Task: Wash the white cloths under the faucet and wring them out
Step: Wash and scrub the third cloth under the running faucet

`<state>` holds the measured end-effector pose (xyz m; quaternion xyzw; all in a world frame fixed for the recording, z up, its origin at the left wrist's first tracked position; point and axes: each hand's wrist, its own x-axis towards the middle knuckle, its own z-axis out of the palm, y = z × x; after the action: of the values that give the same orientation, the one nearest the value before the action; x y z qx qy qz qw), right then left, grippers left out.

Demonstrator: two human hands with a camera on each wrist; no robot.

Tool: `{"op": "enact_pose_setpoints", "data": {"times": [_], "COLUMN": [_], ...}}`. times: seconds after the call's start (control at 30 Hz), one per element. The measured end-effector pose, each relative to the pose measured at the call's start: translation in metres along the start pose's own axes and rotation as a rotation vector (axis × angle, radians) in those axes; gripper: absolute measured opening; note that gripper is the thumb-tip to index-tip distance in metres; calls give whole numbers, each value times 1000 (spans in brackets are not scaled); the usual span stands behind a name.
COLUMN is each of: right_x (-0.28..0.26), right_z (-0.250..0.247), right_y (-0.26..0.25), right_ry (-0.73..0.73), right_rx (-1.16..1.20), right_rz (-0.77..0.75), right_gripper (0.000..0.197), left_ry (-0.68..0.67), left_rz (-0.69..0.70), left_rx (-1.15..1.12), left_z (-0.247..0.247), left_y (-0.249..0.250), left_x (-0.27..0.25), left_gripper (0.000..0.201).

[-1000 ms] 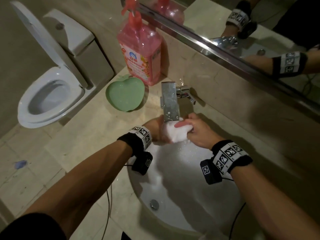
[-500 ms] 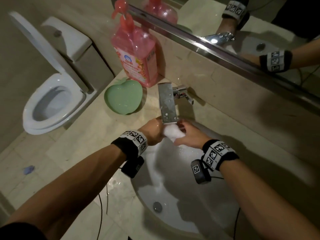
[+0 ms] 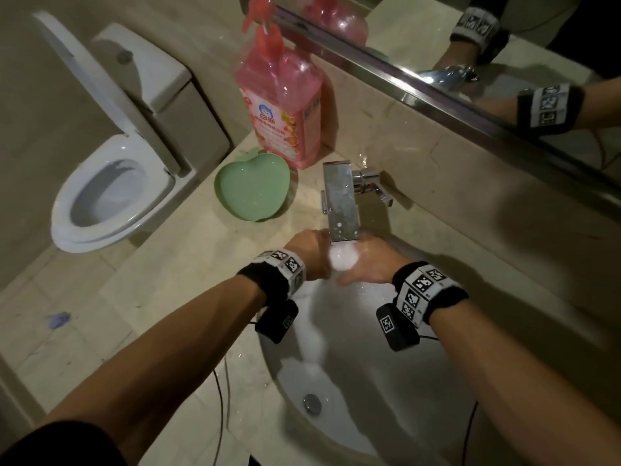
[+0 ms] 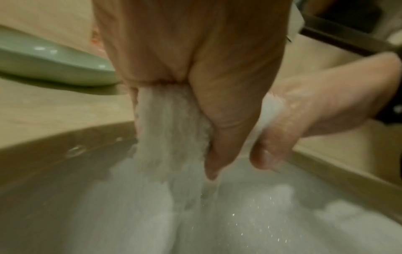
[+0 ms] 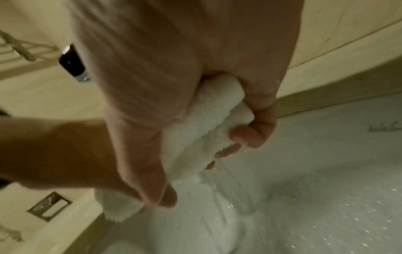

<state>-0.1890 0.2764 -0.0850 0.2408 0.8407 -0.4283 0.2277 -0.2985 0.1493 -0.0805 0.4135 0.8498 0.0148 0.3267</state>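
A bunched white cloth (image 3: 342, 258) sits under the spout of the square chrome faucet (image 3: 341, 200), over the white sink (image 3: 386, 381). My left hand (image 3: 311, 252) grips its left end, and in the left wrist view the cloth (image 4: 172, 130) hangs down from my fist (image 4: 195, 86). My right hand (image 3: 368, 264) grips the other end; in the right wrist view my fingers (image 5: 250, 135) curl round the cloth (image 5: 208, 123). Thin streams of water run off the cloth into the basin. Another white cloth (image 3: 314, 338) lies in the sink below.
A green apple-shaped dish (image 3: 252, 190) and a pink soap pump bottle (image 3: 280, 105) stand on the beige counter (image 3: 188, 280) left of the faucet. A toilet (image 3: 111, 186) with raised lid is further left. A mirror (image 3: 504, 45) runs along the wall behind.
Both hands have moved with the cloth further in under the faucet spout, so less of the cloth shows from above. The head view has shifted a little.
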Motion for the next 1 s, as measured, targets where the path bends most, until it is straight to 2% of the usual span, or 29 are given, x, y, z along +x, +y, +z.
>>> {"op": "enact_pose_setpoints", "data": {"times": [0.07,0.13,0.23,0.3,0.33,0.4,0.43,0.53,0.6,0.7,0.73,0.83,0.9,1.0], "right_x": [-1,0,-3,-5,-5,-2,0,3,2,-1,-1,-1,-3,-12], "right_z": [2,6,7,8,8,10,10,12,13,11,10,12,15,25], "right_y": [-1,-2,-3,-3,-2,-4,-5,-3,0,10,13,15,14,8], "right_ry": [24,17,95,114,111,80,62,53,144,280,276,204,168,152], "right_rx": [-152,-365,-467,-515,-527,-521,-521,-522,-491,-374,-342,-199,-91,-3], "right_rz": [29,-15,-47,-60,-55,7,45,68,9,-59,-48,-30,-46,-38], "right_gripper": [56,32,18,14,11,5,9,17,12,21,32,58,61,50], "left_ry": [36,47,47,64,59,83,67,61,47,-98,-99,-21,-7,14], "left_rz": [-13,-49,32,51,49,43,44,79,106,160,183,95,78,-35], "left_rx": [6,-19,42,32,-10,-132,-147,-23,-17,-127,-150,-366,-462,-477], "left_z": [10,22,33,32,29,26,25,27,24,20,19,11,5,4], "left_y": [8,13,19,23,26,28,27,25,21,7,1,-8,-12,-20], "left_x": [6,10,16,18,18,20,20,20,20,12,7,-5,-12,-24], "left_gripper": [26,15,39,40,42,63,70,63,59,28,29,49,56,63]}}
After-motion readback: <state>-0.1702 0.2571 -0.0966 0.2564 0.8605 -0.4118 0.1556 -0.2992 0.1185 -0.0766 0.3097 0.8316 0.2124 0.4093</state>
